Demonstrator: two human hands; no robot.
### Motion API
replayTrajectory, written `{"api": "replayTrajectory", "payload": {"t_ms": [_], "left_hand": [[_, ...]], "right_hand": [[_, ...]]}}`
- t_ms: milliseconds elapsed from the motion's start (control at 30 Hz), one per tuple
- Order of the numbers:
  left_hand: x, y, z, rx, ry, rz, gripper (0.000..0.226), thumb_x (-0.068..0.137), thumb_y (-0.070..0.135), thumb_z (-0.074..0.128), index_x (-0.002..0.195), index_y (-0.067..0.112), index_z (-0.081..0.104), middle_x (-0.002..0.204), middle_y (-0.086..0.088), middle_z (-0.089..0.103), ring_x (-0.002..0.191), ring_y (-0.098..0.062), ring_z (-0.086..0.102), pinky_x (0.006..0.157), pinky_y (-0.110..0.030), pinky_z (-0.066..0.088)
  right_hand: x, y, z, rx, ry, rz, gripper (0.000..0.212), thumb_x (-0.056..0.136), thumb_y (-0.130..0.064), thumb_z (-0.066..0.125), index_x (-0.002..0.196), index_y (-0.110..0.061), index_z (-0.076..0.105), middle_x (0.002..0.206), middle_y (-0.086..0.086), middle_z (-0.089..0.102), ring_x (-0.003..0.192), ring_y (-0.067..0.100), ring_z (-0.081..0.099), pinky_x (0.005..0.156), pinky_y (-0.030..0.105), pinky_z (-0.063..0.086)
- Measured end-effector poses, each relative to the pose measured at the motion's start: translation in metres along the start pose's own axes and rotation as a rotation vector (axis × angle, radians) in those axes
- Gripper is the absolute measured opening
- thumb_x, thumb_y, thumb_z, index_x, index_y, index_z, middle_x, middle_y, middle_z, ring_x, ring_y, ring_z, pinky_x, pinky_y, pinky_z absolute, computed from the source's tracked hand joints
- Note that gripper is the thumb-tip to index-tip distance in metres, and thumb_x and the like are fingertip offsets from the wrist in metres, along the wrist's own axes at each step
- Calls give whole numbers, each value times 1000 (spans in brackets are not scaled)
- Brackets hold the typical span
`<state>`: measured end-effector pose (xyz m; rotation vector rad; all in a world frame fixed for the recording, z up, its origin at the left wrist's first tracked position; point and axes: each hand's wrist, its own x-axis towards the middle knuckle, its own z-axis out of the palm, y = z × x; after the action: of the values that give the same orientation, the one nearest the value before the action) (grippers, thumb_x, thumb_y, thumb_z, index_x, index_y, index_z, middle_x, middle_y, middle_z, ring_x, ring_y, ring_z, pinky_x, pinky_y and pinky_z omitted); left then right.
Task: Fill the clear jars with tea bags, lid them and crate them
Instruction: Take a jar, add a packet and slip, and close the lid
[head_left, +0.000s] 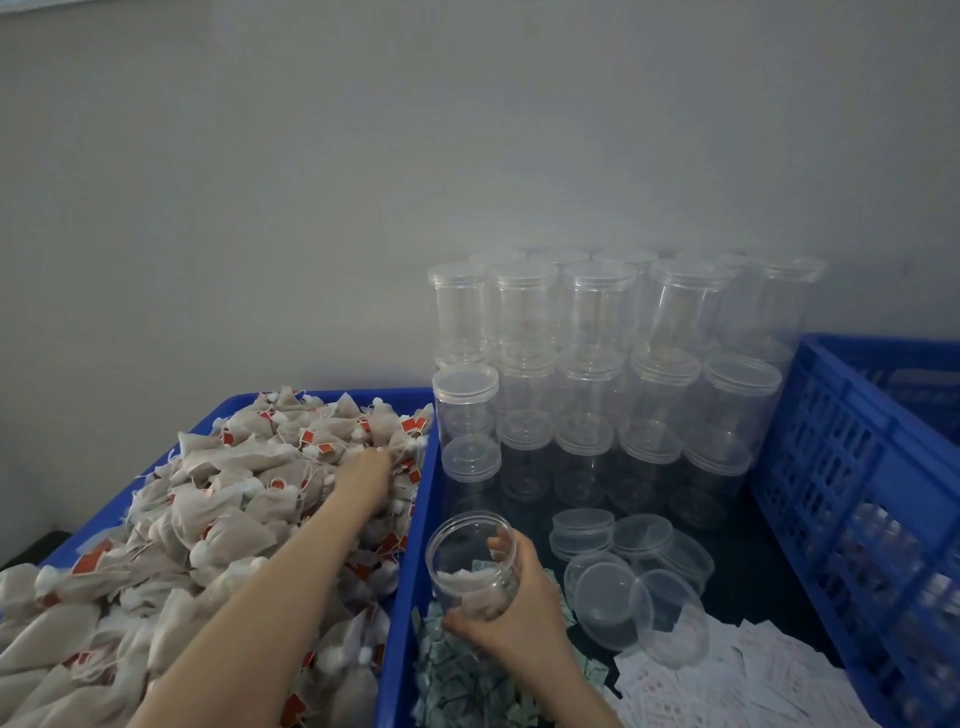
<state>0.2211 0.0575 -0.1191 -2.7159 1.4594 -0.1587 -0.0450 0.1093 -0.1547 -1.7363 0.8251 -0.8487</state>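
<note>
My right hand (511, 613) grips an open clear jar (470, 561) tilted toward the left, with a tea bag or two lying inside it. My left hand (363, 475) reaches far into the heap of beige tea bags (208, 525) with red tags in the blue bin (410, 545) on the left; its fingers are buried among the bags, so what they hold is hidden. Loose clear lids (608, 587) lie right of the held jar. Lidded empty clear jars (597, 364) are stacked at the back.
A blue slatted crate (852, 467) stands at the right, with jars dimly visible through its wall. Small green packets (467, 686) and white paper slips (727, 675) are piled in the near part of the middle bin. A grey wall rises behind.
</note>
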Motion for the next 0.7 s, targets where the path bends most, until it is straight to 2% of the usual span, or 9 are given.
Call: {"api": "replayTrajectory", "payload": {"t_ms": [133,200,267,367,433,533,600,633,700], "left_hand": [[4,4,8,90,-31,19,33,90,20,62,121,15,54,123,-7,55,105,-20,58,86,-31,50],[5,4,1,84,-85,8,33,89,21,64,119,13,54,116,-6,59,100,-19,60,84,-29,50],[2,1,-7,38,-81,-14,29,88,21,66,113,13,57,103,-4,60,90,-17,60,79,-28,49],[-7,-4,-27,-81,58,-33,18,88,16,66,105,12,63,82,1,55,72,-12,56,66,-23,45],[-15,-4,-50,-220,161,-8,15,93,12,58,105,10,67,85,-1,63,73,-13,60,68,-25,49],[-40,2,-93,-468,305,126,19,94,11,54,101,12,72,95,-1,71,79,-12,62,77,-23,49],[-64,9,-118,-638,327,232,17,90,13,58,92,21,74,82,11,69,67,0,57,63,-9,42],[-77,14,-127,-709,282,291,16,88,15,61,88,26,72,76,15,67,62,2,56,57,-7,42],[-99,27,-136,-761,110,421,15,87,19,65,84,34,67,75,15,66,63,2,59,57,-5,44]], "right_hand": [[4,1,-3,13,8,1,83,47,-47,87,116,-54,42,120,-26,54,110,-12,53,84,12,49],[6,1,-5,5,17,-6,84,46,-51,85,118,-52,41,120,-26,53,111,-12,51,86,13,49],[7,0,-6,26,17,4,88,45,-51,84,120,-51,39,123,-26,51,113,-10,50,92,22,53],[8,-2,-6,44,22,12,90,46,-49,85,124,-48,40,122,-28,51,113,-9,51,92,28,55],[9,-3,-6,51,27,10,91,46,-48,85,126,-47,41,118,-32,53,111,-6,54,91,31,56],[11,-3,-5,55,34,0,95,46,-46,85,131,-42,42,122,-26,54,113,-3,55,93,32,55],[12,-4,-5,67,34,-8,98,45,-47,85,132,-38,42,124,-23,54,115,0,55,94,34,55],[12,-5,-5,75,34,-11,97,45,-47,85,132,-38,43,122,-24,54,115,0,55,94,34,55],[13,-5,-6,84,40,-24,90,48,-45,87,127,-43,44,116,-29,57,111,-4,57,89,29,56]]}}
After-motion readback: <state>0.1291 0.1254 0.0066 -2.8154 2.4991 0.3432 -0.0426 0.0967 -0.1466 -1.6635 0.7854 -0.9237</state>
